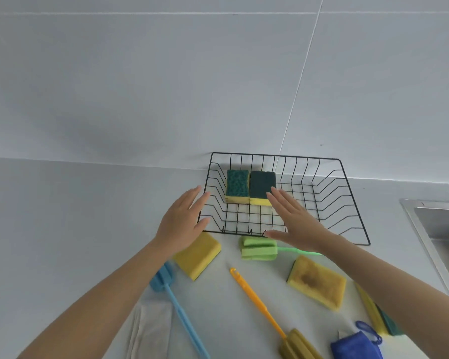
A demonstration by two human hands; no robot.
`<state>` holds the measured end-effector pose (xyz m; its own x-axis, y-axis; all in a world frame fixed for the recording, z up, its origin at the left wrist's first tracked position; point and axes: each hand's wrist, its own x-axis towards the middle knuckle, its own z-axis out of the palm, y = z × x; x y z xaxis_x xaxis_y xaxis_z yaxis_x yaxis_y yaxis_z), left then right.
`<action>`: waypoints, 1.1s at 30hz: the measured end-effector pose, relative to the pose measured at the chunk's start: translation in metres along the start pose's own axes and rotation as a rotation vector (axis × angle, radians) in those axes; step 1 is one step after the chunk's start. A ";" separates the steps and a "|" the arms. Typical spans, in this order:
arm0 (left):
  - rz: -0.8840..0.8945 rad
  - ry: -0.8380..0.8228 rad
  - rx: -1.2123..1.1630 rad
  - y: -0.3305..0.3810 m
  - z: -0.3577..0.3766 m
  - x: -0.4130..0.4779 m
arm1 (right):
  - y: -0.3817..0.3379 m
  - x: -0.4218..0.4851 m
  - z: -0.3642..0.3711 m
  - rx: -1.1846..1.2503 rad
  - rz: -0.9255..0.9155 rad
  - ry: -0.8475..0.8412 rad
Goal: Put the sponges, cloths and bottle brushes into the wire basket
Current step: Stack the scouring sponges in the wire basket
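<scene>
While both your left hand (182,222) and right hand (294,222) hover flat-fingered and empty, reach to the yellow sponge (198,256) at seven o'clock of the wire basket (355,203).

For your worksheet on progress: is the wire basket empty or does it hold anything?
Not empty. The wire basket holds two sponges, green side up, side by side at its back left.

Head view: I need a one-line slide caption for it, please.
Both open hands, left hand and right hand, hover at the wire basket holding two sponges.
</scene>
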<state>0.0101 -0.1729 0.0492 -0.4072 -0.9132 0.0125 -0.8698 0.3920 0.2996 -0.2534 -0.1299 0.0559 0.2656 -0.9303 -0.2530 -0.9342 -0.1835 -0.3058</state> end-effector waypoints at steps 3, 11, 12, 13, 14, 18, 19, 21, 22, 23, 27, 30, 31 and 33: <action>0.030 0.059 0.044 -0.001 0.010 -0.026 | 0.002 -0.031 0.012 0.044 0.057 0.019; -0.126 -0.129 0.056 0.004 0.050 -0.068 | 0.001 -0.091 0.049 0.165 0.128 0.195; -0.146 -0.155 0.074 0.006 0.052 -0.069 | 0.002 -0.096 0.054 0.175 0.142 0.206; -0.162 -0.182 0.097 0.006 0.054 -0.070 | 0.002 -0.100 0.059 0.168 0.156 0.195; -0.171 -0.202 0.116 0.007 0.056 -0.070 | 0.002 -0.103 0.063 0.146 0.175 0.156; -0.198 -0.197 0.168 0.011 0.063 -0.067 | 0.011 -0.104 0.078 0.002 0.293 -0.007; -0.207 -0.194 0.183 0.013 0.065 -0.066 | 0.012 -0.104 0.080 -0.021 0.320 -0.016; -0.233 -0.189 0.216 0.015 0.066 -0.064 | 0.014 -0.103 0.084 -0.061 0.374 -0.026; -0.245 -0.185 0.232 0.016 0.066 -0.062 | 0.014 -0.102 0.085 -0.078 0.393 -0.026; -0.255 -0.181 0.245 0.017 0.066 -0.061 | 0.014 -0.100 0.086 -0.094 0.405 -0.023; -0.299 -0.157 0.235 0.015 0.063 -0.056 | 0.015 -0.096 0.087 -0.144 0.431 -0.023; -0.311 -0.163 0.230 0.010 0.060 -0.056 | 0.015 -0.095 0.088 -0.148 0.439 -0.037; -0.303 -0.162 0.227 0.009 0.060 -0.057 | 0.015 -0.095 0.089 -0.126 0.440 -0.041; -0.288 -0.170 0.212 0.007 0.058 -0.059 | 0.012 -0.095 0.087 -0.043 0.433 -0.052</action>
<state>0.0119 -0.1093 -0.0048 -0.1626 -0.9648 -0.2067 -0.9862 0.1525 0.0643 -0.2687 -0.0160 -0.0034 -0.1421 -0.9075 -0.3953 -0.9707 0.2058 -0.1237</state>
